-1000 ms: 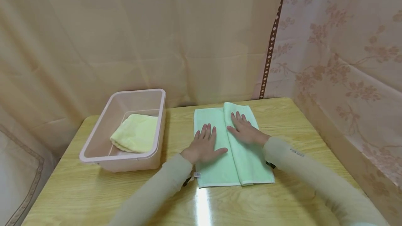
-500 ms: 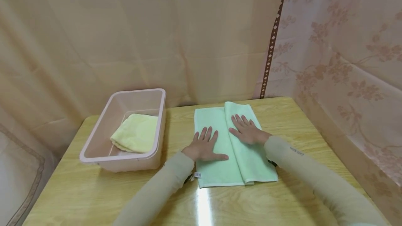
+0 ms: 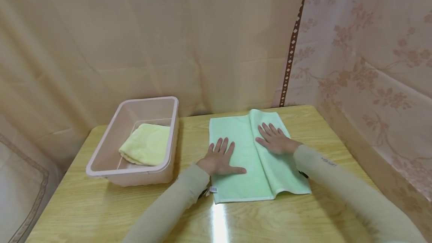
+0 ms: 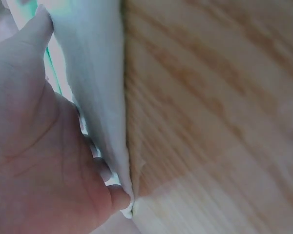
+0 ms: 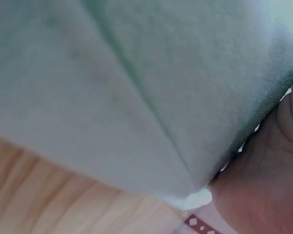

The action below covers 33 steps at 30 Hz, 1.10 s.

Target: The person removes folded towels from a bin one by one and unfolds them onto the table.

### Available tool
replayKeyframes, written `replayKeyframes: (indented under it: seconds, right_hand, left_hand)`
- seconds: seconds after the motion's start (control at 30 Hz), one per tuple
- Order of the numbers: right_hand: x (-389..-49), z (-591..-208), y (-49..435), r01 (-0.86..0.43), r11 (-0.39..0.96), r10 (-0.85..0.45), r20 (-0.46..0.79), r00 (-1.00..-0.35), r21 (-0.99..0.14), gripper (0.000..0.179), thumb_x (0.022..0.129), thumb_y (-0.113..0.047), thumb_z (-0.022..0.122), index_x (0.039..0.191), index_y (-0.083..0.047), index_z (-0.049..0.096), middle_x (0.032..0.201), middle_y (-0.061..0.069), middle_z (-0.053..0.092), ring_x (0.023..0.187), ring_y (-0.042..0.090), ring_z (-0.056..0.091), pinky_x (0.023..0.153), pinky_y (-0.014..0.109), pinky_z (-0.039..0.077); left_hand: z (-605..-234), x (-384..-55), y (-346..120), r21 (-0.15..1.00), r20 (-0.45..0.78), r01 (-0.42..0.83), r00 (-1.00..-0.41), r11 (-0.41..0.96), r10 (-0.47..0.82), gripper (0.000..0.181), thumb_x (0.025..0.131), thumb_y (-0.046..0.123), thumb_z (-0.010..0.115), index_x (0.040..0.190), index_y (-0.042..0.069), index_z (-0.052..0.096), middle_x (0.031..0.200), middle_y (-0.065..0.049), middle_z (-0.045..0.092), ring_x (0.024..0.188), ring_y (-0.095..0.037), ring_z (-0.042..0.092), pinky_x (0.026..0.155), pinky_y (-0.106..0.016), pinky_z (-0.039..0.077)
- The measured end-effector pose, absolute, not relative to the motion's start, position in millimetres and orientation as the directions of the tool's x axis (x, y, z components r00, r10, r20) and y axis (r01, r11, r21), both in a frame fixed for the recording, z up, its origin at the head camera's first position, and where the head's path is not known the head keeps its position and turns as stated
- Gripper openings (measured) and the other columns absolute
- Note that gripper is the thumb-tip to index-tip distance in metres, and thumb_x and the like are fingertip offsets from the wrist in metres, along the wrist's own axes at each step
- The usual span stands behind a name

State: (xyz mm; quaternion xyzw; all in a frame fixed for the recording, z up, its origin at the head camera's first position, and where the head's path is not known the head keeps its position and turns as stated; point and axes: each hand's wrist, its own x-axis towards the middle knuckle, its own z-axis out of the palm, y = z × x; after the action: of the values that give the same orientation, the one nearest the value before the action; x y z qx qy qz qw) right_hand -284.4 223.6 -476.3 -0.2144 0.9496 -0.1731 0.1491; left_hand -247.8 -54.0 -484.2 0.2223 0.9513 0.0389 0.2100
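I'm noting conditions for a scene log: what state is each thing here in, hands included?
Green towel: on the table, layered on its right part, near edge there slightly raised.
Yellow cloth: folded, inside the bin.
Pink bin: upright, open-topped.
Left hand: fingers spread, resting on the towel's left part.
Right hand: fingers spread, resting on the layered part.
Beige curtain: hanging, lightly creased.

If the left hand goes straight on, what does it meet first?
Beyond the mint-green towel, the left hand would likely meet the beige curtain behind the wood-grain table; depth unclear.
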Motion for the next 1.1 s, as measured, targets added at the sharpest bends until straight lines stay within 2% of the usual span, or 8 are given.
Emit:
replayKeyframes:
  seconds: [0.3,0.53,0.77,0.9,1.1]
  right_hand:
    - [-282.0,-473.1,248.3,-0.346,0.862,-0.443,-0.217,-0.87,-0.371,0.079,0.108,-0.056,0.026,0.162,-0.001,0.005,0.167,0.025,-0.005,0.15,0.047,-0.012,0.115,0.067,-0.007]
    - [-287.0,-483.2,270.6,-0.32,0.901,-0.395,-0.249,-0.884,-0.293,0.085,0.104,-0.067,0.017,0.163,-0.008,-0.001,0.168,0.019,-0.009,0.152,0.041,-0.015,0.117,0.063,-0.006]
    - [-285.7,-483.9,275.6,-0.309,0.892,-0.395,-0.237,-0.888,-0.329,0.086,0.104,-0.067,0.021,0.163,-0.008,0.0,0.168,0.02,-0.01,0.151,0.042,-0.016,0.115,0.065,-0.011]
    - [-282.8,-482.1,272.2,-0.301,0.9,-0.38,-0.23,-0.896,-0.315,0.085,0.105,-0.065,0.023,0.163,-0.008,0.002,0.168,0.02,-0.007,0.152,0.043,-0.013,0.112,0.068,-0.014]
    - [-279.9,-470.9,266.8,-0.265,0.924,-0.333,-0.239,-0.912,-0.276,0.084,0.104,-0.067,0.025,0.164,-0.012,0.005,0.169,0.019,-0.005,0.152,0.044,-0.011,0.106,0.074,-0.017]
  left_hand:
    - [-483.2,-245.5,-53.7,0.171,-0.367,0.413,-0.816,0.895,0.447,0.12,0.077,0.095,0.039,0.164,0.023,-0.001,0.17,-0.006,-0.011,0.154,-0.027,-0.014,0.122,-0.053,-0.002]
    - [-482.3,-246.7,-53.9,0.172,-0.377,0.418,-0.808,0.892,0.452,0.118,0.079,0.093,0.041,0.164,0.023,-0.003,0.169,-0.007,-0.013,0.154,-0.027,-0.015,0.122,-0.053,-0.002]
    - [-480.1,-245.7,-54.4,0.165,-0.366,0.422,-0.814,0.892,0.452,0.118,0.079,0.093,0.04,0.165,0.022,0.001,0.17,-0.007,-0.009,0.155,-0.027,-0.012,0.122,-0.052,-0.001]
    - [-476.9,-243.6,-55.1,0.165,-0.369,0.411,-0.817,0.896,0.443,0.119,0.078,0.095,0.037,0.165,0.022,0.001,0.17,-0.006,-0.009,0.155,-0.026,-0.012,0.122,-0.052,-0.002]
    - [-464.2,-238.7,-55.2,0.195,-0.361,0.424,-0.807,0.884,0.467,0.115,0.083,0.089,0.043,0.165,0.018,0.005,0.17,-0.01,-0.006,0.155,-0.028,-0.009,0.122,-0.051,-0.002]
